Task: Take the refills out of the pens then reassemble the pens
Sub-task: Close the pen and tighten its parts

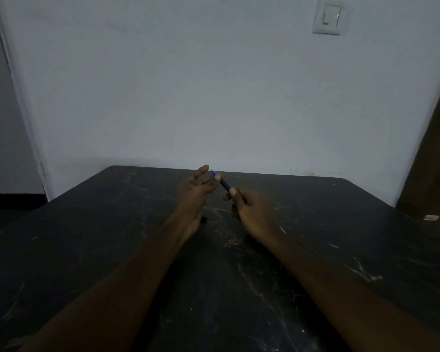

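A dark pen point(224, 184) with a blue tip end is held above the black table point(315, 250), pointing up and to the left. My right hand point(249, 212) grips its lower part between thumb and fingers. My left hand point(196, 191) pinches the pen's upper end near the blue tip with thumb and a finger, its other fingers spread. A small dark piece point(203, 220) lies on the table just below my left hand, partly hidden by it.
The table's far edge meets a pale wall point(214, 97) with a light switch point(328, 17). A brown door point(437, 148) stands at the right. A small pale object point(431, 217) lies near the table's right edge.
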